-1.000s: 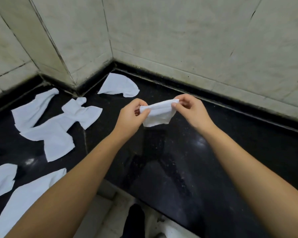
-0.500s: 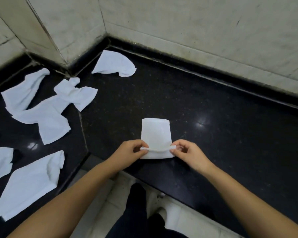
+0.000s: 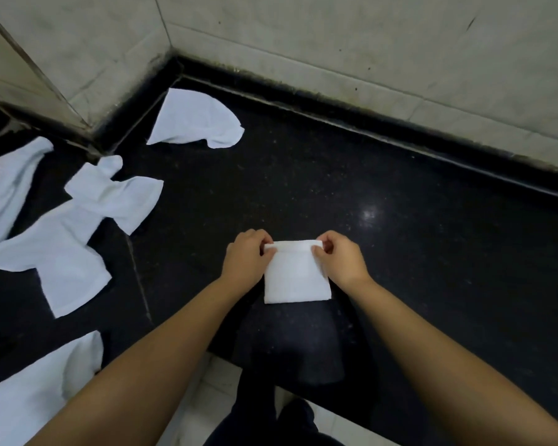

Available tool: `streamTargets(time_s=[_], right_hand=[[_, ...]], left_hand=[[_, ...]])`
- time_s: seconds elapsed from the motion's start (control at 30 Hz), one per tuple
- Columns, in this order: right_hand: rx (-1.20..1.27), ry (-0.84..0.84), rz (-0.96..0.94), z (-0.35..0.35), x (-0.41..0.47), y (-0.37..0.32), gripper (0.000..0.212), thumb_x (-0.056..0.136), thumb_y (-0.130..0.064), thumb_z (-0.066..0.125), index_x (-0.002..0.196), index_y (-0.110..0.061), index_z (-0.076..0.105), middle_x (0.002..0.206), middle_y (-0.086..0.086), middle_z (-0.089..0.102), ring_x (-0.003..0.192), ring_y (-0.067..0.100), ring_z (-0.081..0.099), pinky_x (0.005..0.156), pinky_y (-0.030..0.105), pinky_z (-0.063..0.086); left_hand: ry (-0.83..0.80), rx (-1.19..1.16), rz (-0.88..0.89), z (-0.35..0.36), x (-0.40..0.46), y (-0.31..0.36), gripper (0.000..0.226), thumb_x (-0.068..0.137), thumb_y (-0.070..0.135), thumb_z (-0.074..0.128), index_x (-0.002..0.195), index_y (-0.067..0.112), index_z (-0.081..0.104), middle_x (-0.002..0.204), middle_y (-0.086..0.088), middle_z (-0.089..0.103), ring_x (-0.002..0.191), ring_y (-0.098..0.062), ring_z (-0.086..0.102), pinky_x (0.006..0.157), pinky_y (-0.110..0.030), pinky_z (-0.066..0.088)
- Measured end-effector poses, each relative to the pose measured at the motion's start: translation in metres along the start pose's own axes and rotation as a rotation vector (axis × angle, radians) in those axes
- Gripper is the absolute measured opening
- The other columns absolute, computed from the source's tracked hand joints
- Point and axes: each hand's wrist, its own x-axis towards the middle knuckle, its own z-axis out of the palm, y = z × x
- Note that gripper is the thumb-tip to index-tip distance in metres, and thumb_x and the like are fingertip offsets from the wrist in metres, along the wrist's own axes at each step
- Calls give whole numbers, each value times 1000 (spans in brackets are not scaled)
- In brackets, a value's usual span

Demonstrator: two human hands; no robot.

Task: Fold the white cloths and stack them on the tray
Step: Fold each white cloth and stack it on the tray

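A small white cloth [image 3: 295,278] lies folded into a rectangle on the black stone counter [image 3: 400,252], near its front edge. My left hand [image 3: 245,259] pinches the far left corner of it and my right hand [image 3: 342,257] pinches the far right corner; the far edge is a doubled-over lip held between them. Several loose, unfolded white cloths lie to the left: one by the back corner [image 3: 197,122], a crumpled pair [image 3: 65,233], and one at the lower left [image 3: 39,391]. No tray is in view.
Pale tiled walls [image 3: 335,43] close the counter at the back and left, with a raised black rim along them. A seam [image 3: 139,278] splits the counter into left and right slabs. Below the front edge are light floor tiles [image 3: 216,381] and my dark trousers.
The cloth went from held in the air to laid flat. My hands then carried its near edge over to the far edge, folding it in half.
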Motion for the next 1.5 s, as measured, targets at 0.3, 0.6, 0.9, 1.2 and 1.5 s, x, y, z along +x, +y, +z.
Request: streamTargets(time_s=[0.3,0.6,0.9,1.2,1.5], right_hand=[[-488,1,14,1,-8,-2,40,93,-44,48,117,-12,54,119,5,56,111,23,53,98,39,36],[-370,-52,65,8,-16,-13,15,91,-20,46,99,-13,56,106,7,61,100,26,57,89,37,37],[880,-226,297,-62,-52,0,16,88,-2,59,104,-2,64,86,7,68,75,17,64,58,25,52],[940,-78,144,-102,-130,41,11,90,-7,57,94,-12,66,91,7,69,79,21,62,72,34,48],[1114,351,274,-103,-256,93,12,91,-6,56,99,-8,65,97,10,70,86,23,65,82,42,54]], left_hand=[[161,18,-109,6,-18,-2,27,89,40,57,106,19,51,94,5,55,93,-14,53,89,-33,37],[54,262,-211,18,-25,23,27,93,30,50,112,13,58,116,-6,53,110,-23,50,94,-39,38],[71,-668,-215,-13,-55,58,12,87,8,61,97,9,56,94,-10,65,81,-19,61,66,-27,48],[-367,-1192,-332,-11,-100,110,25,90,-3,53,114,0,59,101,-12,67,90,-21,65,79,-36,52],[-716,-954,-162,23,-154,162,15,91,0,52,97,8,62,97,-9,67,88,-20,64,72,-34,52]])
